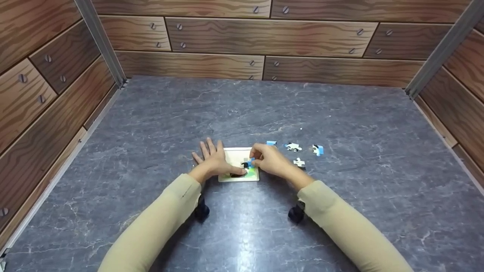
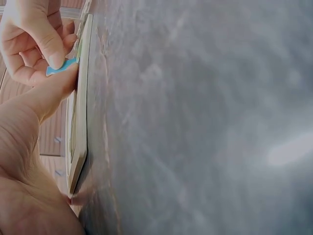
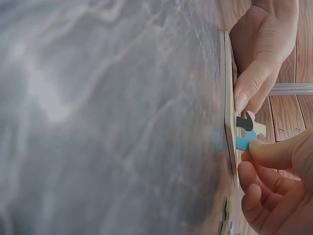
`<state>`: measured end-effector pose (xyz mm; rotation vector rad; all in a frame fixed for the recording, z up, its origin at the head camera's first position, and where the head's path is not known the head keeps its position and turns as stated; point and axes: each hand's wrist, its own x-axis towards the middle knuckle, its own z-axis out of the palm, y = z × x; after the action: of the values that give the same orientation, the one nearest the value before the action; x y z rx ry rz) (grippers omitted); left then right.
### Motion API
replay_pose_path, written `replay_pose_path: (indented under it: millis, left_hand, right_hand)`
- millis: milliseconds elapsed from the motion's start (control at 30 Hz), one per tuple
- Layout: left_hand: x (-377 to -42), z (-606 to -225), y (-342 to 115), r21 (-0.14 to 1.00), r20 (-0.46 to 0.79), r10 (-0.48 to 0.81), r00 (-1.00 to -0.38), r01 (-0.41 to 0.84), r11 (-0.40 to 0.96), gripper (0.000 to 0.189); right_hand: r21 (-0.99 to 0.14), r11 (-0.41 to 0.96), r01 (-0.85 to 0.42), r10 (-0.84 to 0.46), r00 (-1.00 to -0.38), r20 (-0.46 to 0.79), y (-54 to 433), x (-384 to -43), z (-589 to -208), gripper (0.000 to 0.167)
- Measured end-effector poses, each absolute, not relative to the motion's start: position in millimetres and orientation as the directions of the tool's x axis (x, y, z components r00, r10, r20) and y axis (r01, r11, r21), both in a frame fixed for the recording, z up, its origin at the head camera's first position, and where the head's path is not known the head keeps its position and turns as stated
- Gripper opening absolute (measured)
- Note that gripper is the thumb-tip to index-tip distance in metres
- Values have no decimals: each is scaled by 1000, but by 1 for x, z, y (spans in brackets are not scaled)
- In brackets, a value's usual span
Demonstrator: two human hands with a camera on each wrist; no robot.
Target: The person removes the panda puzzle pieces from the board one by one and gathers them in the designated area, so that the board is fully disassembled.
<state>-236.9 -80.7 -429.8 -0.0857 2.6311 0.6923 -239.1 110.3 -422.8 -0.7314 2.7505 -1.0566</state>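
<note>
A small wooden puzzle tray (image 1: 238, 180) lies on the table, partly filled with green and dark picture pieces at its front. My left hand (image 1: 213, 161) rests across its left side, fingers spread and straight beyond the edge. The left thumb presses on the pieces inside. Between thumb and fingertips my right hand (image 1: 271, 159) pinches a blue, black and white jigsaw piece (image 3: 251, 133). In the right wrist view this piece stands tilted up over the tray, close to the left thumb. Part of the tray is hidden under both hands.
Loose jigsaw pieces lie right of the tray: a blue one (image 1: 271, 142) behind the right hand, a white and black one (image 1: 293, 147), a blue-edged one (image 1: 318, 150) and a white one (image 1: 299, 163). Wood-patterned walls (image 1: 264, 36) surround the grey marbled table (image 1: 242, 105).
</note>
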Motion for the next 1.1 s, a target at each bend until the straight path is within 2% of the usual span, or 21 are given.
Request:
replay_pose_path:
  millis: [400,1100]
  left_hand:
    - [-237,-431,-78,477,-411,33,-911,-183,860,136]
    - [-240,-430,-67,433,-433,-36,-900,-243,868,135]
  right_hand:
    - [-615,625,-481,-523,-843,127,108,-236,-419,9]
    - [-621,630,-467,-515,-849,115,107,-236,-420,9]
